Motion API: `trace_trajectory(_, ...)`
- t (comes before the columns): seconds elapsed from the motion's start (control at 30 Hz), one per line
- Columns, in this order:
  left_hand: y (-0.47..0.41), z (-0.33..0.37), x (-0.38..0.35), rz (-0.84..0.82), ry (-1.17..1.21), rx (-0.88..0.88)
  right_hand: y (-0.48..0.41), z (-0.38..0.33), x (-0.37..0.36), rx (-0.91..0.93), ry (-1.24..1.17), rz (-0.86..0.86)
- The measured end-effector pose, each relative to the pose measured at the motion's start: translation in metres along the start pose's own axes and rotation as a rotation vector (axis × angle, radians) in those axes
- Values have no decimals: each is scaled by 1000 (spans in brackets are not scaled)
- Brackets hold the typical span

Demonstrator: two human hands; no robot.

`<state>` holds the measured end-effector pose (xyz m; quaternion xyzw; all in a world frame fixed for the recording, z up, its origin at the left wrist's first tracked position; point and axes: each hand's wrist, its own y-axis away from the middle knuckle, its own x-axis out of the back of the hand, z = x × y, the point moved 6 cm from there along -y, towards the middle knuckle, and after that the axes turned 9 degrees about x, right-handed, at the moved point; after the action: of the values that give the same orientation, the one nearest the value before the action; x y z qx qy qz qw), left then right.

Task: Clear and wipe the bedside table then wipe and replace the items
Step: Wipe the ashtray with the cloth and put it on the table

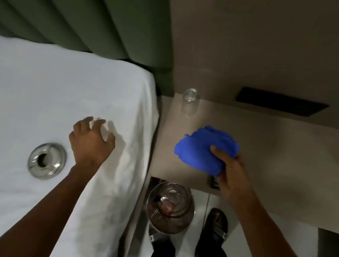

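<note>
My right hand (231,177) grips a bunched blue cloth (202,149) and holds it on or just above the beige bedside table (266,160). A clear drinking glass (190,101) stands at the table's far left corner, apart from the cloth. My left hand (91,140) hovers over the white bed sheet (41,96) with its fingers spread, and something pale and blurred lies under the fingertips; I cannot tell whether the hand holds it. A round steel ashtray (47,160) lies on the sheet to the left of that hand.
A steel waste bin (171,207) with a clear liner stands on the pale floor below the table's front edge, next to my feet in dark sandals (217,222). A green padded headboard (93,14) rises behind the bed. A dark switch panel (281,102) sits on the wall.
</note>
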<state>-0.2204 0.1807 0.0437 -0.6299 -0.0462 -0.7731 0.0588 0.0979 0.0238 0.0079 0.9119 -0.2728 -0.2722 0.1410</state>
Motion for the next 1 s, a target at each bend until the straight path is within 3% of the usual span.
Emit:
trace_trajectory(0.1, -1, -92, 28, 55, -58, 303, 15, 15, -30, -9, -11, -17)
trace_trajectory(0.2, 7, -161, 23, -122, 70, 724, 30, 35, -56, -45, -10, -28)
trace_trajectory(0.27, 12, -180, 15, -203, 261, 873, 40, 48, -69, -75, 15, -38)
trace_trajectory(0.43, 14, -183, 0, -205, 721, 831, 56, 64, -94, -79, 113, -95)
trace_trajectory(0.6, 47, -130, 1, -316, 1052, 732, 63, 51, -123, 84, 493, -77)
trace_trajectory(0.7, 85, -67, 6, -497, 1157, 645, 72, 36, -153, 292, 682, -211)
trace_trajectory(0.77, 106, -33, 8, -607, 1199, 606, 79, 33, -167, 354, 792, -274)
trace_trajectory(0.9, 128, 15, 6, -820, 1330, 588, 82, 35, -167, 423, 1241, -315)
trace_trajectory(1.0, 134, 40, -1, -905, 1446, 621, 85, 26, -160, 538, 1337, -367)
